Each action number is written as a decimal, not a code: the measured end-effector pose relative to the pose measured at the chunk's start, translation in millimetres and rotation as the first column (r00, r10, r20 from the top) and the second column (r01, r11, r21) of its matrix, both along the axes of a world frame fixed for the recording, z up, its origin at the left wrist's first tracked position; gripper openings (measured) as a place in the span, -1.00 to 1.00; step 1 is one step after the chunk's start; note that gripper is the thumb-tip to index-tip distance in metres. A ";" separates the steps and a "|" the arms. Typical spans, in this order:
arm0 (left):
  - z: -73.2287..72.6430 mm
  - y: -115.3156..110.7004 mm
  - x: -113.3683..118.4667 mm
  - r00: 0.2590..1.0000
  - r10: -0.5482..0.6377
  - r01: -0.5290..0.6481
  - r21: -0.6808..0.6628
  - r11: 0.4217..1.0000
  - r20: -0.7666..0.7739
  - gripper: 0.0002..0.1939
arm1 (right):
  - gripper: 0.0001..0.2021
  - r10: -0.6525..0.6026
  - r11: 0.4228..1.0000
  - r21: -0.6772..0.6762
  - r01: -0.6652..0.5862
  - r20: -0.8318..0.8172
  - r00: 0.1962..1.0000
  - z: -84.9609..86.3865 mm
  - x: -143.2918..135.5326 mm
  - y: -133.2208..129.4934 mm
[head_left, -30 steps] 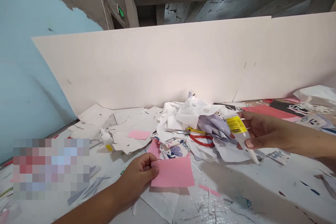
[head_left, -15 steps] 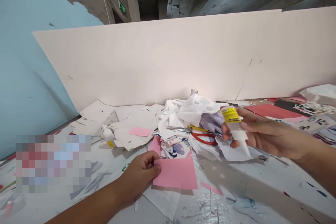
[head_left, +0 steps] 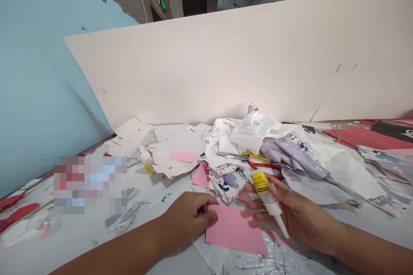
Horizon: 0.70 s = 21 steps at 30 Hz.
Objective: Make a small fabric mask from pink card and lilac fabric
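My left hand [head_left: 190, 217] pinches the upper left corner of a pink paper rectangle [head_left: 237, 230] just above the table. In my right hand [head_left: 290, 210] is a small clear glue bottle [head_left: 263, 187] with a yellow label, its white nozzle pointing down and to the right. The nozzle tip is beside the paper's right edge, apart from it. Behind the pink sheet lie floral patterned pieces [head_left: 229, 182] and another pink scrap [head_left: 201, 175].
Red-handled scissors [head_left: 264, 165] rest by a heap of white cloth [head_left: 254, 131] and lilac fabric [head_left: 290, 154]. A second bottle [head_left: 146, 161] lies left among white card pieces [head_left: 171, 142]. Red sheets [head_left: 361, 139] are at right; a pale board [head_left: 226, 68] stands behind.
My right hand has come down and left with the glue bottle, closer to the pink paper. The view has shifted, and my left hand still holds the paper's corner.
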<state>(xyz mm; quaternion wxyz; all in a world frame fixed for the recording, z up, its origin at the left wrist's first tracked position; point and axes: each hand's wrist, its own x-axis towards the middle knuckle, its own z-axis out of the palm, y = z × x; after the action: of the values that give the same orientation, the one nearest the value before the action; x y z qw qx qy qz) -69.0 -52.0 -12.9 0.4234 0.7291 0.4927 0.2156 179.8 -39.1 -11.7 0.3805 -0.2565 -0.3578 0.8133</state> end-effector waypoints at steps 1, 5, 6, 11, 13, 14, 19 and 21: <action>-0.6 -0.3 0.1 1.000 0.014 -0.014 -0.011 1.000 0.018 -0.66 | -0.85 -0.008 1.000 -0.004 0.008 0.007 1.000 0.1 -0.3 0.8; -3.9 -3.5 1.0 0.989 0.102 -0.098 -0.037 0.994 0.104 -0.62 | -0.80 -0.096 0.994 0.057 0.094 0.037 0.995 1.3 -3.3 4.7; -4.5 -4.1 1.3 0.985 0.123 -0.119 -0.037 0.992 0.121 -0.62 | -0.80 -0.107 0.991 0.091 0.102 0.053 0.993 2.8 -4.4 5.1; -1.5 -5.7 2.0 0.990 0.114 -0.115 0.012 0.993 0.086 -0.66 | -0.80 -0.077 0.986 0.154 0.063 0.087 0.993 14.4 -17.8 2.5; 0.4 -6.7 1.8 0.995 0.091 -0.092 0.059 0.994 0.028 -0.70 | -0.81 -0.086 0.989 0.129 0.078 0.059 0.995 15.0 -26.6 1.1; 0.8 -7.3 1.7 0.996 0.088 -0.088 0.085 0.992 0.006 -0.70 | -0.82 -0.096 0.989 0.116 0.091 0.038 0.995 13.9 -30.9 0.7; 4.9 -8.3 -2.4 0.992 0.121 -0.106 0.307 0.946 -0.030 -0.68 | -0.88 -0.106 0.989 0.106 0.104 0.013 0.994 3.5 -36.8 3.1; 15.8 -6.2 -8.2 0.989 0.106 -0.044 0.491 0.870 -0.101 -0.71 | -0.88 -0.172 0.977 0.140 0.160 0.082 0.982 3.2 -30.4 7.3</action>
<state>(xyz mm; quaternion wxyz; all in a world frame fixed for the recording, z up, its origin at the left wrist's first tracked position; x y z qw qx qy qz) -77.3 -58.2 2.9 0.1856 0.8045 0.4758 0.3032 149.4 -31.8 -8.5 0.4461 -0.2975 -0.4058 0.7402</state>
